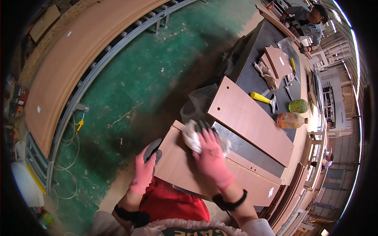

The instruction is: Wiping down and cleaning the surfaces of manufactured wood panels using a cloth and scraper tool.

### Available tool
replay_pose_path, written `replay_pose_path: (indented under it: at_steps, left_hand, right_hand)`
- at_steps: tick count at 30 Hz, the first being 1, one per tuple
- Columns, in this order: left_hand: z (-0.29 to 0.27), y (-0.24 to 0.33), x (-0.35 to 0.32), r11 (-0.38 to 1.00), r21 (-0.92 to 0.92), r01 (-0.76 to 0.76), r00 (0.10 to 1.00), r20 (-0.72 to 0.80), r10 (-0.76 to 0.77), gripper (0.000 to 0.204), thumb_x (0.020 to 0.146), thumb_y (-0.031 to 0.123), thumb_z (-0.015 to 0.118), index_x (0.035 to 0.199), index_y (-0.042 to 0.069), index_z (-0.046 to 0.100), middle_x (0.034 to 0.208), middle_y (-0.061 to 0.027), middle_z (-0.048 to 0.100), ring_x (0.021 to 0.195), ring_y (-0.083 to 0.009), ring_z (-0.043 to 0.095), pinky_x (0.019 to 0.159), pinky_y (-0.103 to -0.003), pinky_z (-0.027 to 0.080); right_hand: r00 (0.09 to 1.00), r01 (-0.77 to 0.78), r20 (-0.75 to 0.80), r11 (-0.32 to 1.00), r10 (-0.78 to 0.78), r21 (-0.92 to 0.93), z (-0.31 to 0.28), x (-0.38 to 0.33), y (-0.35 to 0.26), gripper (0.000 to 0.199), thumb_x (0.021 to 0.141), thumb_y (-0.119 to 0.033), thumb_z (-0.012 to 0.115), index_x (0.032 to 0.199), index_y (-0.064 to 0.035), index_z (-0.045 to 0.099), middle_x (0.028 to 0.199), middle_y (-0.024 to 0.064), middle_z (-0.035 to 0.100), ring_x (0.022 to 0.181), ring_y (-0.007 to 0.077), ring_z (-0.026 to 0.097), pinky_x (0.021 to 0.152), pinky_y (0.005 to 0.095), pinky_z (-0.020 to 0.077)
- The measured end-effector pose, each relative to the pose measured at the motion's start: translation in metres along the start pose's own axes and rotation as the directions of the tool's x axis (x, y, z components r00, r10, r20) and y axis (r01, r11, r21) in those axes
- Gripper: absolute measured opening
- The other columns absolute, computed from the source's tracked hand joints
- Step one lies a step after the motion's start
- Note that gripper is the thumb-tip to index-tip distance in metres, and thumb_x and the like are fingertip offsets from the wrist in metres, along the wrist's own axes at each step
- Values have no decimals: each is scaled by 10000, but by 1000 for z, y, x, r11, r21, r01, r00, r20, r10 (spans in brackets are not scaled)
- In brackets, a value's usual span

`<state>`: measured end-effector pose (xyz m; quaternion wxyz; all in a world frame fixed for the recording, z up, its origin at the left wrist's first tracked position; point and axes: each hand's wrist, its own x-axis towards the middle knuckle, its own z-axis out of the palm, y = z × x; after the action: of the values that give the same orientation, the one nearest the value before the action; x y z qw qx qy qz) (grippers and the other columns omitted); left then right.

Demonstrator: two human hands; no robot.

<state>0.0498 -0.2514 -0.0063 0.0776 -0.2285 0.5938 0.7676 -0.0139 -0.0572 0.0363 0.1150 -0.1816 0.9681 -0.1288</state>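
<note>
Wood-toned panel (pixel 240 181): lies flat in front of the worker, a narrow strip pierced with small holes along its far side, a white label near its right end
White cloth (pixel 191 137): crumpled, bunched on the strip towards the panel's left end, slightly blurred
Right hand (pixel 212 157): in a pink glove with dark fingertips, holds the cloth under spread fingers, palm down
Left hand (pixel 143 167): gloved to match, half-curled at the panel's left edge; whether it grips there, one cannot tell
Step in hand: apparently wiping the panel's surface along the strip
Next move: seems to call for drawing the cloth rightward with even pressure, the left hand steadying the edge
Second panel (pixel 248 118): lies just beyond, two dark holes at its left end
Dark workbench (pixel 248 63): bears a yellow-handled tool (pixel 262 98), an orange bottle (pixel 286 120) and a green bottle (pixel 299 106)
Co-worker (pixel 311 29): stands at the bench's far end, well apart
</note>
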Motion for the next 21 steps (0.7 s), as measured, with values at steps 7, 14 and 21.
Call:
replay_pose_path:
  at_steps: [7,14,21]
  left_hand:
    - [-11,-18,5,999,22,-42,998,-52,43,294,842,31,523,1125,-40,564,1010,-84,613,908,-142,557,823,-265,442]
    - [-21,-35,15,601,-730,326,941,309,-135,625,938,476,282,1386,41,279,1355,-131,400,1253,-271,371,1068,-406,250]
    - [-78,-26,45,954,193,-231,916,373,147,511,968,336,251,1335,-10,334,1318,-186,427,1202,-298,422,1041,-395,300]
  right_hand:
    - [972,224,-88,972,-218,69,13,47,-50,543,723,-208,622,1201,-7,461,1231,188,444,1190,358,386,1033,479,260]
    - [846,464,141,841,-514,278,46,-94,-70,653,730,-303,623,1290,-49,403,1305,146,390,1252,312,320,1053,468,217]
    - [991,-131,29,978,128,161,5,-199,5,598,625,-119,601,1201,-31,465,1267,205,384,1216,407,332,1044,525,180]
